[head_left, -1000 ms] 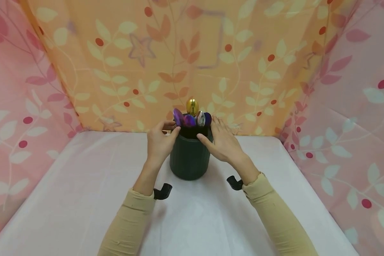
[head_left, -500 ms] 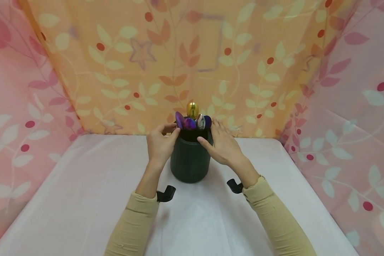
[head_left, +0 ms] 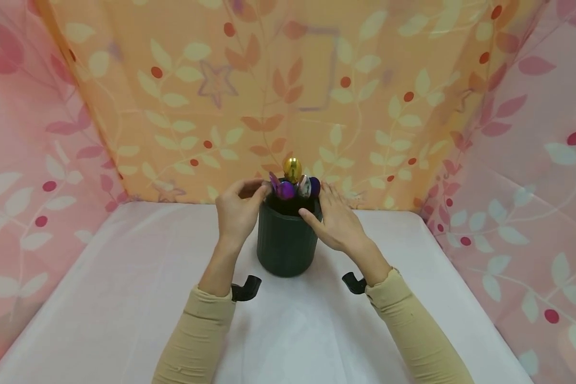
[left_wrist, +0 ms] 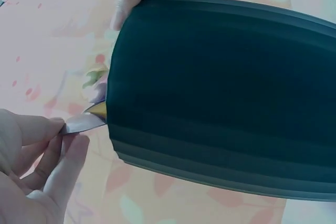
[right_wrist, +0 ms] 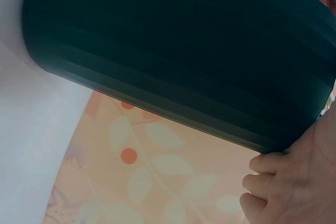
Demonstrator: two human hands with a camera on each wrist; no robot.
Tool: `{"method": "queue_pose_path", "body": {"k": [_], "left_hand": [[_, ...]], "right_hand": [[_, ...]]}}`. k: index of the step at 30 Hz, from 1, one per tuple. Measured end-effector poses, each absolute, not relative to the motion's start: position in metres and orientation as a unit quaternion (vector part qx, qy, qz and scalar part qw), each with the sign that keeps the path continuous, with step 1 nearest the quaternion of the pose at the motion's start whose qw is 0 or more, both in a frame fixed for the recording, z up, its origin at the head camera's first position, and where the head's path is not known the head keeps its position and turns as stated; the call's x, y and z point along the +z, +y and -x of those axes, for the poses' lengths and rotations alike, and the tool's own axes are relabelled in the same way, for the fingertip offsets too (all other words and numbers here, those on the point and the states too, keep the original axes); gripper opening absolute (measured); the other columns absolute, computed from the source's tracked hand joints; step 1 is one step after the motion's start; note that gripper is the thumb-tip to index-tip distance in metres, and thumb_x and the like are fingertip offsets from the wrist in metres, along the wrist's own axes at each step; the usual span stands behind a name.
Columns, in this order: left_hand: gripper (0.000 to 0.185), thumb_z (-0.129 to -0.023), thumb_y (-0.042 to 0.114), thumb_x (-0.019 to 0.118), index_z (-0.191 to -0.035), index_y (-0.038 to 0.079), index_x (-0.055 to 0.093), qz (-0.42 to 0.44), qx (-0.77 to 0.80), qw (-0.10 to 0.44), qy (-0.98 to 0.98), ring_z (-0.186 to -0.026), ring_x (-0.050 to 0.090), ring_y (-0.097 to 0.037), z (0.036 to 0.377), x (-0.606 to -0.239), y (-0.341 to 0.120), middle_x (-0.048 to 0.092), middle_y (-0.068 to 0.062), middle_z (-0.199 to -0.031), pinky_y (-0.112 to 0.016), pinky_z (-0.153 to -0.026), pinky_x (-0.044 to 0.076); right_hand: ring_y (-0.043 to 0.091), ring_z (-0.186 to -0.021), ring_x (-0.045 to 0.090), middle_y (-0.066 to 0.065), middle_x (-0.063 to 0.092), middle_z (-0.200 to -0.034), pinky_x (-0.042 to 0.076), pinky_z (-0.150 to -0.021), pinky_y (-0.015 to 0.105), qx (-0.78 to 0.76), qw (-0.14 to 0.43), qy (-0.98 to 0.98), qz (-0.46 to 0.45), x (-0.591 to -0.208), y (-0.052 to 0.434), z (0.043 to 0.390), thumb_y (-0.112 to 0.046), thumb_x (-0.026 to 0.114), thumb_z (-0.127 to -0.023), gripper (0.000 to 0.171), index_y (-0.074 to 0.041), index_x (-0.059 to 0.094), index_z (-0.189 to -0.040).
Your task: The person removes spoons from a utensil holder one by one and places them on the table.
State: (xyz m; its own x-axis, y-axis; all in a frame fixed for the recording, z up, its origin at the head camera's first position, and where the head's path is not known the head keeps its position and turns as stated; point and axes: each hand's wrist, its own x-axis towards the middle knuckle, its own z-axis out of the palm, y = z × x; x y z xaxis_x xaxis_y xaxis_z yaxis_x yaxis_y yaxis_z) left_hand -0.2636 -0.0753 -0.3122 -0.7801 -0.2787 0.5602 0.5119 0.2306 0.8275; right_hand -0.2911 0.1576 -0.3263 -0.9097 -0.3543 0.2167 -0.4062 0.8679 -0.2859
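A dark green ribbed utensil holder [head_left: 288,242] stands upright with several shiny spoons in it, bowls up. Among them are a gold spoon [head_left: 292,169], a silver spoon [head_left: 304,186] and a purple spoon [head_left: 285,190]. My left hand [head_left: 237,213] pinches the bowl of the leftmost purple spoon [left_wrist: 86,123] between thumb and fingers, just above the rim. On the other side, my right hand [head_left: 338,218] rests against the holder, fingers nearly straight along its right side and thumb at the front rim. Handles are hidden inside the holder.
A white cloth covers the table [head_left: 288,336]. An orange patterned curtain [head_left: 182,106] hangs close behind the holder, and pink patterned curtains [head_left: 523,176] flank the table. Black wrist mounts [head_left: 247,288] sit on both forearms.
The leftmost purple spoon now shows a narrower side, and my left thumb and fingers have moved slightly up against it. My right hand stays on the holder. The head view has shifted slightly.
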Motion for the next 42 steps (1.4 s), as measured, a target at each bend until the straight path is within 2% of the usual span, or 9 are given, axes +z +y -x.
{"method": "queue_pose_path", "body": {"k": [6, 13, 22, 36, 42], "left_hand": [[0.017, -0.093, 0.002, 0.077, -0.109, -0.002, 0.078, 0.093, -0.643, 0.298, -0.7, -0.083, 0.072, -0.026, 0.262, -0.309, -0.077, 0.077, -0.016, -0.103, -0.022, -0.068, 0.061], [0.017, -0.092, 0.0, 0.077, -0.109, -0.004, 0.077, 0.109, -0.655, 0.309, -0.681, -0.085, 0.073, -0.023, 0.256, -0.299, -0.086, 0.077, -0.017, -0.101, -0.033, -0.072, 0.064], [0.017, -0.093, 0.002, 0.078, -0.109, -0.004, 0.076, 0.128, -0.657, 0.324, -0.669, -0.086, 0.071, -0.014, 0.253, -0.281, -0.094, 0.075, -0.016, -0.102, -0.027, -0.073, 0.063], [0.021, -0.089, -0.007, 0.077, -0.11, -0.013, 0.073, 0.172, -0.667, 0.388, -0.613, -0.09, 0.071, -0.018, 0.245, -0.257, -0.11, 0.073, -0.017, -0.103, -0.03, -0.075, 0.063], [0.019, -0.089, -0.008, 0.077, -0.108, -0.009, 0.075, 0.167, -0.66, 0.418, -0.601, -0.087, 0.072, -0.018, 0.239, -0.248, -0.125, 0.074, -0.012, -0.097, -0.028, -0.075, 0.063]], "right_hand": [[0.026, -0.161, -0.001, 0.01, 0.002, -0.174, 0.009, -0.129, 0.051, 0.158, 0.075, -0.966, -0.192, -0.33, 0.162, 0.289, -0.078, 0.024, -0.1, 0.101, -0.003, 0.009, -0.166], [0.026, -0.161, -0.002, 0.01, 0.002, -0.174, 0.011, -0.129, 0.054, 0.158, 0.077, -0.964, -0.201, -0.331, 0.16, 0.291, -0.079, 0.023, -0.1, 0.102, -0.002, 0.01, -0.165], [0.029, -0.161, 0.002, 0.011, 0.003, -0.174, 0.012, -0.129, 0.053, 0.155, 0.087, -0.964, -0.2, -0.329, 0.159, 0.294, -0.08, 0.022, -0.1, 0.103, -0.001, 0.012, -0.165], [0.025, -0.161, -0.001, 0.009, 0.002, -0.174, 0.006, -0.13, 0.048, 0.159, 0.084, -0.964, -0.197, -0.327, 0.158, 0.294, -0.08, 0.022, -0.1, 0.103, -0.001, 0.012, -0.165], [0.026, -0.161, -0.001, 0.009, 0.003, -0.174, 0.008, -0.13, 0.051, 0.155, 0.085, -0.964, -0.197, -0.329, 0.158, 0.294, -0.08, 0.022, -0.099, 0.103, -0.001, 0.012, -0.165]]}}
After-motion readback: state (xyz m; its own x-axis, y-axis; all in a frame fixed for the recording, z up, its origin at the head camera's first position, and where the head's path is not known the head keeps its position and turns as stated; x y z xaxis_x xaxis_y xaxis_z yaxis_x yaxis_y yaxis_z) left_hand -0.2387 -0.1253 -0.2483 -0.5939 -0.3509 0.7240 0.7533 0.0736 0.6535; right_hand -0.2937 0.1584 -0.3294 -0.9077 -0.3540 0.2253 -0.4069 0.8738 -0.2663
